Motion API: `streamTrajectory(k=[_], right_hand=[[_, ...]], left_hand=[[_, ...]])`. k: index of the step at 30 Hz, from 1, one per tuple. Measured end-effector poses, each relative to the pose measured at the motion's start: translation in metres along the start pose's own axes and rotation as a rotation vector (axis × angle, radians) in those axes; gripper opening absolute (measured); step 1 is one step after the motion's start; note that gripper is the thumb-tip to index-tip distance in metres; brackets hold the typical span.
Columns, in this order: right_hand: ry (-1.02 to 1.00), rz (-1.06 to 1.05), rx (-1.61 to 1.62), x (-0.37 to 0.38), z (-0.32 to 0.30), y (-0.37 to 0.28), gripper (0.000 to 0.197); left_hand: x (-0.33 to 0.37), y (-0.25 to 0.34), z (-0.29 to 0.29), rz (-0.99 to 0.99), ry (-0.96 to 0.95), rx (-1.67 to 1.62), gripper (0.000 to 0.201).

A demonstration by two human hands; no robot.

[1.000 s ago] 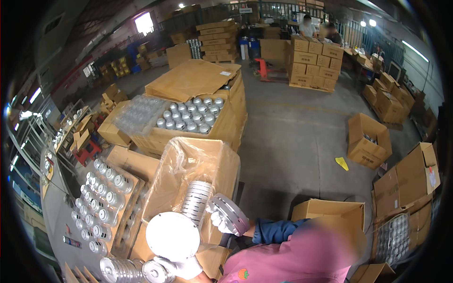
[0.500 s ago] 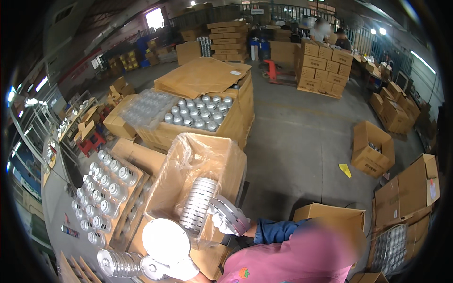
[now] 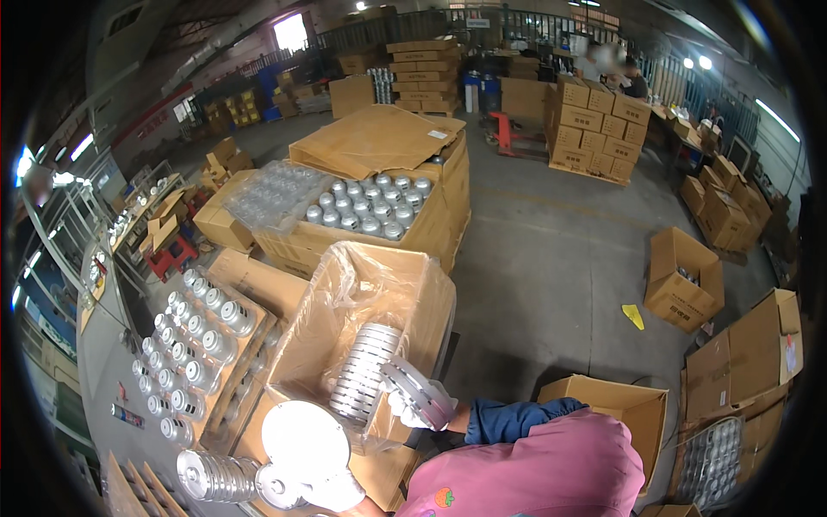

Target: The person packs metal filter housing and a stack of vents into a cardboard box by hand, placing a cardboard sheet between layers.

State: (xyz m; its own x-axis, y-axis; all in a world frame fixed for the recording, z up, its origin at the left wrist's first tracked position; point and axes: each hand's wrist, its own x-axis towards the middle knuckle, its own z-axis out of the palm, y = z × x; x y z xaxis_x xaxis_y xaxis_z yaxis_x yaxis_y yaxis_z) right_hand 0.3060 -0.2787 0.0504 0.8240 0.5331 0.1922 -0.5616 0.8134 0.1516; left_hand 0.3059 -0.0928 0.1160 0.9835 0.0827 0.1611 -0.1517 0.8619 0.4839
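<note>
My left hand, in a white glove, grips a round flat disc that shines almost white with glare. Beside it, on cardboard, a silver round metal part touches a row of similar metal discs. My right hand, also gloved in white, holds a few curved silver metal discs pressed together, at the near right edge of an open carton. Inside that carton, a clear plastic liner surrounds a long slanted row of slotted metal discs. The right fingertips are partly hidden by the discs.
Left of the carton, several silver-topped clear containers stand on cardboard. A larger box of silver-capped items is beyond it. An open carton sits by my right arm; another stands on the floor. People are far back.
The view has shifted slightly, moving the scene a little to the right in the picture. Both hands keep their hold, with hardly any movement.
</note>
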Motion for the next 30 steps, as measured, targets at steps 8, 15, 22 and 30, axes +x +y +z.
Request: streamTrajectory(k=[8,15,22,30], right_hand=[[0.020,0.000,0.003,-0.001,0.003,0.001,0.048],[0.119,-0.007,0.006,-0.008,-0.004,0.001,0.045],[0.078,0.085,0.098,-0.004,0.040,0.008,0.034],[-0.003,0.161,0.334,0.002,0.041,0.009,0.041]], left_hand=[[0.018,-0.036,0.028,-0.067,-0.107,0.136,0.055],[0.029,-0.066,0.059,-0.120,-0.186,0.250,0.055],[0.007,-0.023,0.039,0.015,0.036,0.462,0.056],[-0.049,0.065,0.020,0.145,0.383,0.154,0.059]])
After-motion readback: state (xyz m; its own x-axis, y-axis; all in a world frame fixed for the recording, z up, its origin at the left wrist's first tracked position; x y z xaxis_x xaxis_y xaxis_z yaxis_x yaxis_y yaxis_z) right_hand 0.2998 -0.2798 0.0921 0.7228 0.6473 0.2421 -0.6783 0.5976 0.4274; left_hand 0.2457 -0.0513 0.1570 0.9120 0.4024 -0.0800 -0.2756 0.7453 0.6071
